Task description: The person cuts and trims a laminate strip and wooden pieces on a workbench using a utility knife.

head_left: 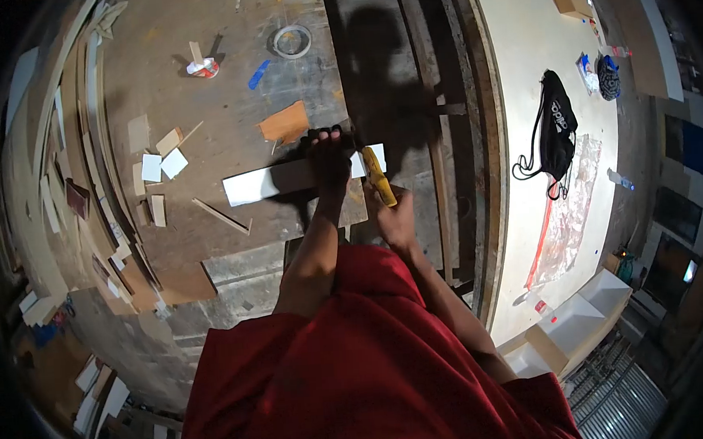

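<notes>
A narrow white board lies flat on the worktable, its right end reaching past the table's edge over a dark gap. My left hand presses down on this board close to that edge, fingers bent over its far side. In my right hand is a yellow-handled hand saw, held at the board's right part. The saw's blade is seen almost edge-on and barely shows. Just beyond my left hand lies an orange-brown offcut.
The worktable bears a tape roll, a small can, a blue scrap, a thin wood strip and white offcuts. Long strips line its left side. Right of the gap, a pale panel carries a black drawstring bag.
</notes>
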Motion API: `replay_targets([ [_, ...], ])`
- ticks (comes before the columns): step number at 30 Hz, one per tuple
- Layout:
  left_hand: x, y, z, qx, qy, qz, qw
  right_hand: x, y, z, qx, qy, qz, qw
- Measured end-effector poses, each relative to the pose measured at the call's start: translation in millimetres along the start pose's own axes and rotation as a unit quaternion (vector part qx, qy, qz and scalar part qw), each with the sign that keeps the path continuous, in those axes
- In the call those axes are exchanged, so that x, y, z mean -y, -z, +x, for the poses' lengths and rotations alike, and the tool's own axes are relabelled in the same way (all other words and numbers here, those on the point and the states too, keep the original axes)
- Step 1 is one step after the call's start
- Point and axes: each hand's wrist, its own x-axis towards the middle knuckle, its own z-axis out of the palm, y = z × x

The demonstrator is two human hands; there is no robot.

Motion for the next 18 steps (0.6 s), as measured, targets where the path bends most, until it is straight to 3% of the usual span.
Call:
replay_targets([
  [4,-5,-1,10,0.002,0.016,0.008,1.0,12,5,4,0.029,-0.037,-0.03,0.998],
  [6,1,7,19,0.082,-0.015,0.001,0.996,10,6,5,0.01,-0.02,0.008,1.0],
  [9,-6,8,15,0.004,0.01,-0.029,1.0,35,2,1,-0.045,-0.05,-0.025,0.997],
  [13,7,-16,12,-0.004,-0.039,0.025,0.999,2,10,23,0.039,-0.062,-0.006,0.997],
  [15,-12,6,17,0.033,0.043,0.052,0.997,2,10,14,0.028,-0.032,0.006,0.999],
  [18,-11,13,19,0.033,0.054,0.041,0.997,-6,1,7,0.016,-0.034,0.014,0.999],
])
